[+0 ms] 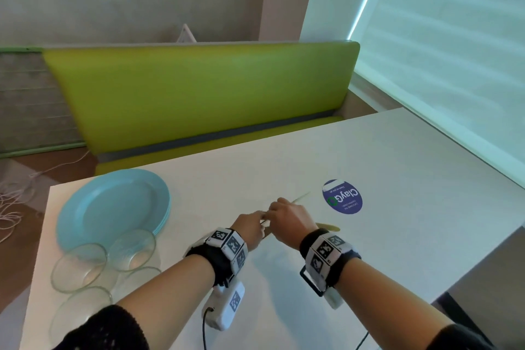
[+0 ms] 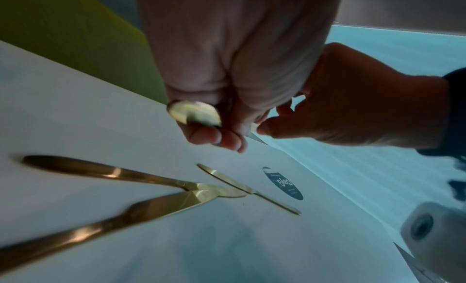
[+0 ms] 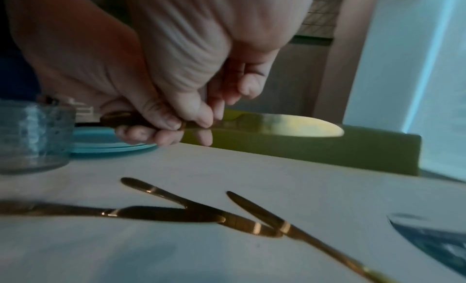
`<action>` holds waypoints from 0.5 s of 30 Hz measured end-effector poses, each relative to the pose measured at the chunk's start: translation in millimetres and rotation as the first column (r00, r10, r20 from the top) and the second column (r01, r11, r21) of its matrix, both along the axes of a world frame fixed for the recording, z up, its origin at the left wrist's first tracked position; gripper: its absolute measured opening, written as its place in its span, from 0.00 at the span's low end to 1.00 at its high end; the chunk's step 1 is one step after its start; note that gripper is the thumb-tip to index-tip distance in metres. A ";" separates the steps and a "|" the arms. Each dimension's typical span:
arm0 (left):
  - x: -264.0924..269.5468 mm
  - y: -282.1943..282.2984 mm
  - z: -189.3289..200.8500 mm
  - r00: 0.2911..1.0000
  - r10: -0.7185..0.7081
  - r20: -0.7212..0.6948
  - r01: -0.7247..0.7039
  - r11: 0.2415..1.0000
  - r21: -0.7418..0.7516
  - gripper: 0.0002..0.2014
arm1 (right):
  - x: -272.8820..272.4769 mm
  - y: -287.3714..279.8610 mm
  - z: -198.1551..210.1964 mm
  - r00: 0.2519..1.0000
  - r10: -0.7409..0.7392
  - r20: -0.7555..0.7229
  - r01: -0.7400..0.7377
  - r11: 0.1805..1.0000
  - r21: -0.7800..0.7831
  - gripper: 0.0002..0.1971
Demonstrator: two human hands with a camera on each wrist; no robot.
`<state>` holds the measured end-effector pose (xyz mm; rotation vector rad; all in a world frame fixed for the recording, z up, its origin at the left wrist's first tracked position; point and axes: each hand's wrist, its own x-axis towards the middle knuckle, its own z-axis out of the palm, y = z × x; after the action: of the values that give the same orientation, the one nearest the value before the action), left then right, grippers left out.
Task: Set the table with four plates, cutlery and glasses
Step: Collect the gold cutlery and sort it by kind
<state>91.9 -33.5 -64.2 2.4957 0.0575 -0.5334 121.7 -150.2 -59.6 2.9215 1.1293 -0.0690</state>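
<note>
Gold knife [image 1: 301,196] is held between both hands above the table [image 1: 397,179], seen from the head view; blade tip points away and to the right, towards the round sticker [image 1: 342,196]. Left hand [image 1: 250,229] and right hand [image 1: 289,223] meet at the handle, touching. Stacked blue plates [image 1: 113,207] and glasses [image 1: 132,246] are grouped well to the left, not yet laid out.

Left wrist view: left fingers [image 2: 214,135] are curled round the handle end of the knife [image 2: 194,114]. Right hand [image 2: 353,108] is just beside, thumb and fingertips pinched near the same piece. Three more knives [image 2: 176,199] lie crossed on the table below.

Right wrist view: knife [image 3: 277,126] is level, long axis running left to right, blade free to the right. Right fingers [image 3: 196,114] are clamped where handle meets blade; left hand [image 3: 88,58] is clamped on the handle behind. Judged: a handover or re-grip; either hand is equally near.
</note>
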 end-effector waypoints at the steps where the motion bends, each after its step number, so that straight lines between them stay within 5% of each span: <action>1: 4.5 1.2 -0.8 1.000 0.022 0.000 -0.022 1.000 0.008 0.17 | 0.3 -3.7 -0.2 0.998 -0.056 0.025 0.054 0.996 0.071 0.17; 4: 18.3 8.9 -4.7 0.990 0.135 -0.050 -0.135 0.991 0.002 0.17 | 8.4 -21.9 -5.3 0.973 -0.230 0.007 0.223 0.951 0.215 0.12; 9: 30.8 17.5 -15.7 0.940 0.317 -0.126 -0.341 0.899 -0.277 0.17 | 32.3 -62.6 -21.6 0.855 -0.486 -0.182 0.475 0.874 -0.100 0.20; 15: 36.6 7.2 -25.3 0.902 0.371 -0.218 -0.430 0.797 -0.424 0.12 | 38.8 -81.3 -46.6 0.817 -0.554 -0.159 0.484 0.810 -0.332 0.17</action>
<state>128.5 -26.2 -89.5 1.9009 0.4500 -0.4540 160.5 -231.6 -106.2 2.9115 0.2415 -0.5637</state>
